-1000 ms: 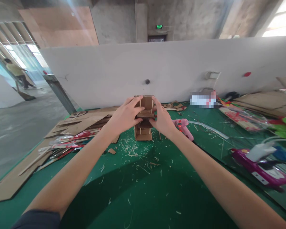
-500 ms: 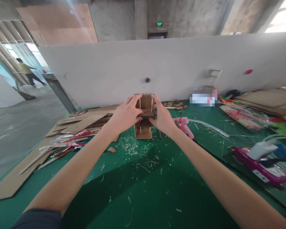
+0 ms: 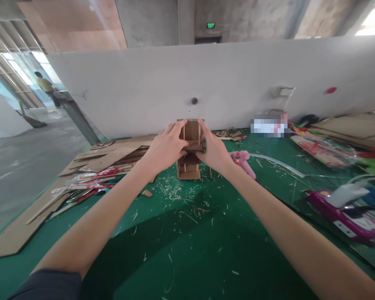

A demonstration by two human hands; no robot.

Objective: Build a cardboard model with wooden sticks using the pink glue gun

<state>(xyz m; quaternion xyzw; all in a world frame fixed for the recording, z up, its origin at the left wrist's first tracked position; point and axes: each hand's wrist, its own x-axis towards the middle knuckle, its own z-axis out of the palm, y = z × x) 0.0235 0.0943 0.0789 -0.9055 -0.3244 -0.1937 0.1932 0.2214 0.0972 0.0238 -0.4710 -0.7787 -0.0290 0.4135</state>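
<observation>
A small cardboard structure [image 3: 193, 130] with two stacked open compartments and thin wooden sticks at its corners stands upright on the green table [image 3: 187, 233]. My left hand [image 3: 168, 146] grips its left side, fingers along the top edge and thumb at the middle shelf. On the opposite side my right hand [image 3: 214, 148] holds it the same way, closed against the right edge. A pink hot glue gun [image 3: 244, 163] with a small red light lies just right of my right hand. Wood shavings [image 3: 174, 189] are scattered in front of the structure.
Cardboard sheets [image 3: 112, 156] and plastic-wrapped sticks [image 3: 93, 181] lie at left. A purple power strip [image 3: 343, 216] with plugs and cables sits at right, near a packaged craft bundle [image 3: 323, 150]. A white partition [image 3: 143, 87] rises behind the table. A person [image 3: 45, 85] stands far left.
Both hands keep their hold on the cardboard structure, with no clear shift of it on the table. The camera view has moved slightly. The distant person has moved to the right.
</observation>
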